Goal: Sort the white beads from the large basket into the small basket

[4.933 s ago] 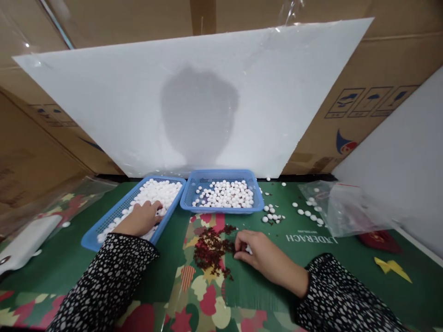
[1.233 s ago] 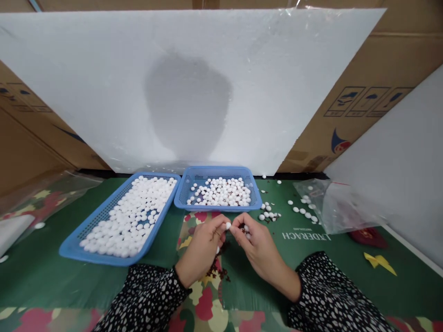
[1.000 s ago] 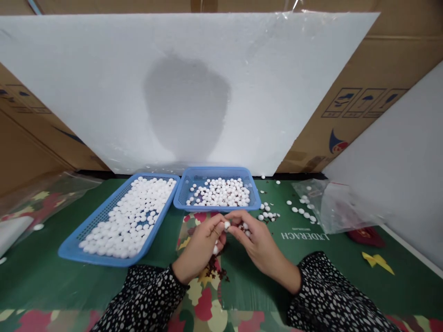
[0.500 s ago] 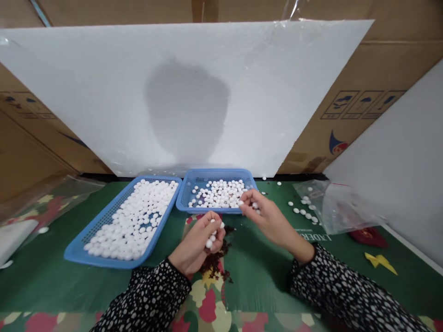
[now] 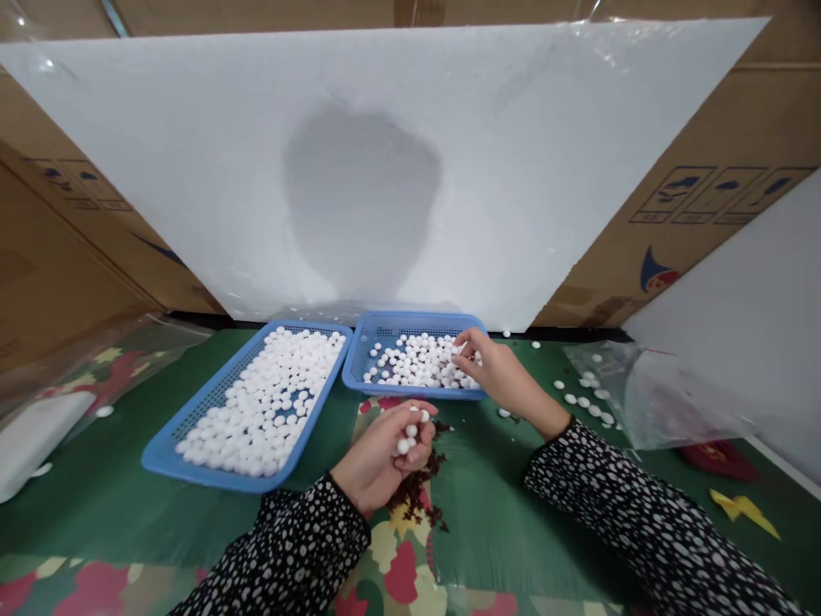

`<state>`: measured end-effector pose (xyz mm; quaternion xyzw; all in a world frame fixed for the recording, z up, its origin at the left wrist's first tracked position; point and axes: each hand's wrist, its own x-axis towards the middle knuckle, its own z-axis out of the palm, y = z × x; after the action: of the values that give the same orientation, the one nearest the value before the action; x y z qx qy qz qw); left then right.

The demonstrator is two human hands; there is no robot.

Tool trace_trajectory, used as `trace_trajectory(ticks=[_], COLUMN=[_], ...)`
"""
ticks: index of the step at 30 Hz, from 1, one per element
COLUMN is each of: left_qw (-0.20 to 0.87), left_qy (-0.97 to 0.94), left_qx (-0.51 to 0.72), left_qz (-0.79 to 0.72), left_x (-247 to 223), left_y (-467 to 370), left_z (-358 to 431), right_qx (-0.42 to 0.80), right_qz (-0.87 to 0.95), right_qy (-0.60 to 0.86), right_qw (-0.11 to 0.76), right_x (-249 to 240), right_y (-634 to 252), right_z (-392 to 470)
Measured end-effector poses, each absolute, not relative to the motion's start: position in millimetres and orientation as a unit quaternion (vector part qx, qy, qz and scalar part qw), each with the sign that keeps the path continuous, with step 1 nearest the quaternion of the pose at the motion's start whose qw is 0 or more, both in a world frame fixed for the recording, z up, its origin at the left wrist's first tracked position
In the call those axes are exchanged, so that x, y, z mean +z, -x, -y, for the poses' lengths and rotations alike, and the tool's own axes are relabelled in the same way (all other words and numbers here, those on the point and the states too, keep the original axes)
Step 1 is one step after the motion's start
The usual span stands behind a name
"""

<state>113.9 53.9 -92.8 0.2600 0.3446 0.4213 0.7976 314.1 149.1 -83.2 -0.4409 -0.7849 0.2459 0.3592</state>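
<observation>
My left hand (image 5: 392, 453) is turned palm up, its fingers curled around several small white balls (image 5: 411, 430). It is just in front of the back blue basket (image 5: 410, 393), above a small heap of dark reddish-brown crumbs (image 5: 416, 494). My right hand (image 5: 497, 370) reaches over that basket's right end. Its thumb and forefinger close around a white ball (image 5: 457, 349) at the fingertips. More white balls (image 5: 416, 359) lie loosely spread in the back basket. A longer blue basket (image 5: 154, 445) at left is thickly covered with the same balls.
Loose white balls (image 5: 582, 401) lie at right beside a clear plastic bag (image 5: 660, 393). A dark red item (image 5: 718, 458) and a yellow scrap (image 5: 744, 511) are farther right. Another clear bag (image 5: 147, 342) and a white object (image 5: 42, 436) lie at left. A white board (image 5: 513, 171) stands behind.
The view has shifted, so most things appear farther right. My right hand has moved farther over the back basket, away from my left hand. My left hand still holds its balls.
</observation>
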Motion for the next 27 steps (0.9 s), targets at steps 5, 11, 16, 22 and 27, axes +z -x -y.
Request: trace_trajectory(ticks=[5, 11, 16, 22, 27], left_qw=[0.795, 0.783, 0.771, 0.764, 0.768], left_qy=[-0.248, -0.295, -0.315, -0.325, -0.329], left_qx=[0.413, 0.414, 0.416, 0.413, 0.404], left_qz=[-0.368, -0.358, -0.365, -0.375, -0.372], left_x=[-93.6, -94.2, -93.4, -94.2, -93.6], left_y=[-112.4, -110.9, -110.6, -111.5, -112.3], left_z=[-55.8, -56.7, -56.1, -56.1, -56.0], right_qx=[0.328, 0.59, 0.677, 0.688, 0.63], right_qz=[0.741, 0.614, 0.5, 0.487, 0.559], right_qy=[0.449, 0.357, 0.361, 0.34, 0.356], right_qw=[0.376, 0.384, 0.401, 0.418, 0.404], right_x=[-73.3, -71.7, -95.5, -104.0, -101.9], right_y=[-313.8, -307.3, -304.1, -300.0, -298.1], right_z=[-132.3, -83.9, -70.5, -71.7, -66.1])
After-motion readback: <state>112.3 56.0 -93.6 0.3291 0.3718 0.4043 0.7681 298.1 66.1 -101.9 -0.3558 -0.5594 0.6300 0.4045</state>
